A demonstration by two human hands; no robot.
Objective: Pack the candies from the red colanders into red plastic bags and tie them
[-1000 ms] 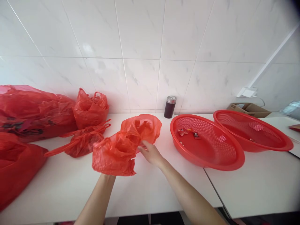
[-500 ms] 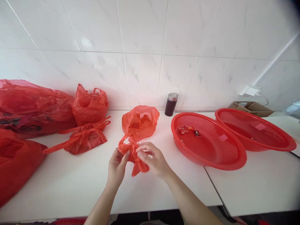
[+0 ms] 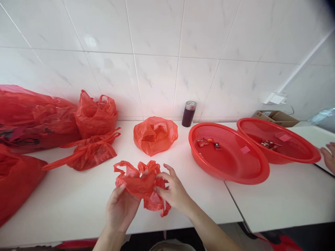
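Observation:
A crumpled red plastic bag (image 3: 141, 186) is held between both hands above the white table. My left hand (image 3: 121, 207) grips its left side, with the thumb on top and the other fingers beneath. My right hand (image 3: 174, 191) pinches the bag's right side between thumb and fingers, the index finger raised. The bag's handle loops stick up at the left, and loose folds hang down at the right. Just beyond the hands, an opened red plastic bag (image 3: 155, 146) stands on the table with its mouth facing up.
Several filled red bags (image 3: 96, 118) crowd the left. A dark tumbler (image 3: 188, 114) stands by the tiled wall. On the right are a red basket (image 3: 230, 174) with a few small packets (image 3: 202, 142) and a second basket (image 3: 282, 158) holding small items. Another person's hand (image 3: 328, 157) shows at the right edge.
The red bag has been spread wider and lowered slightly toward me. My left hand has turned palm up. Another person's hand has appeared at right, and small items now lie in the far basket.

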